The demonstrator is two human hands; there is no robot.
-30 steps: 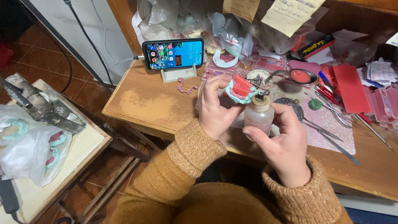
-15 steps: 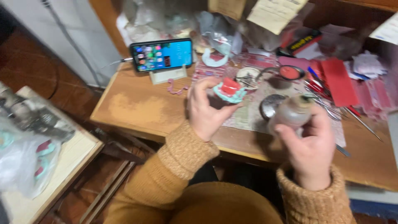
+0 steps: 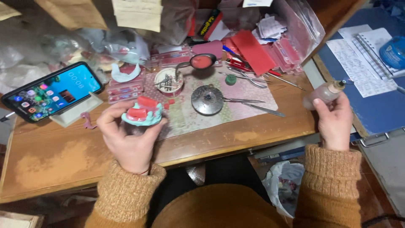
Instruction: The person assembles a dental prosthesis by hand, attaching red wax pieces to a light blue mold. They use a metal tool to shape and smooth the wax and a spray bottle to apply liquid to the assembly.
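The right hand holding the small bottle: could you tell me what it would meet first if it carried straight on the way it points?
Probably the blue clipboard with handwritten papers, just beyond the right hand and bottle, though depth is unclear.

**Even light, soft edges**

The light on my desk (image 3: 63,156) is flat and fairly bright, falling from above and casting only faint shadows. The phone screen (image 3: 52,92) glows brighter than anything around it. The clutter along the top edge is smeared and out of focus. My right hand (image 3: 335,122) looks slightly blurred. The desk edges bow near the corners.
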